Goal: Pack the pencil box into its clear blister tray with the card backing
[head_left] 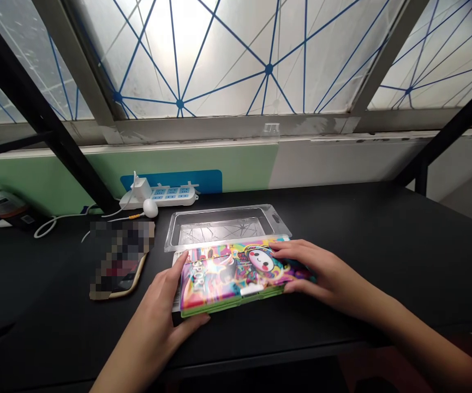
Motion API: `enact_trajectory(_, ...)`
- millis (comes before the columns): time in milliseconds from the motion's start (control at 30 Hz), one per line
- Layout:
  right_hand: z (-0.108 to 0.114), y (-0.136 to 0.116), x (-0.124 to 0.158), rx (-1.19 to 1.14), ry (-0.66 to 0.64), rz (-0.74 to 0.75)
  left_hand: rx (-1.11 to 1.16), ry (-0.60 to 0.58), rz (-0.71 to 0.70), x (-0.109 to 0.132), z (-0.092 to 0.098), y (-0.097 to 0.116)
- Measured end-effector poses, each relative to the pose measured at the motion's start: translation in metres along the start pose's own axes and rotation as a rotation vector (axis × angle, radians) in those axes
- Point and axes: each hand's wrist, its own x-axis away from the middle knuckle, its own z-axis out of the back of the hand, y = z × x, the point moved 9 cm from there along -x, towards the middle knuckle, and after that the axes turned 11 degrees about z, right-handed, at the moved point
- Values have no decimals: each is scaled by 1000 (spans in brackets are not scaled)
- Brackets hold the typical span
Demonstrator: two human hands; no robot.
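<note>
A colourful cartoon-printed pencil box [236,278] with a green edge lies flat on the table, just in front of an empty clear plastic blister tray [219,226]. My left hand [157,297] grips the box's left end, with the thumb on top and the fingers at the front edge. My right hand [305,270] lies over the right end, with the fingers across the lid and the thumb at the front edge. A white card [175,286] shows beneath the box's left edge.
A phone [119,259] with a blurred-out screen lies left of the box on the black table [383,245]. Behind stand a white power strip [170,195], a plugged-in charger with cable, and a bottle [0,202] at far left. A window and wall bound the table's back.
</note>
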Motion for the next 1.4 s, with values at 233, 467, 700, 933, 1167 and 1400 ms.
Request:
enact_trajectory(233, 28, 37, -5, -43, 383, -314, 9, -35, 47, 4, -2, -6)
enact_trajectory(467, 26, 23, 14, 15, 409, -143, 10, -29, 56, 4, 2, 0)
enact_trajectory(700, -3, 5, 30, -25, 34, 34, 41, 12, 23, 0, 10, 3)
enact_trajectory(933, -5, 15, 31, 2, 131, -40, -6, -12, -6, -2, 5, 2)
enact_trajectory(1167, -11, 35, 21, -120, 137, -388, -100, -38, -20, -2, -3, -1)
enact_trajectory(1400, 3, 7, -3, 320, 124, -127, -106, 84, 44, -5, -1, -10)
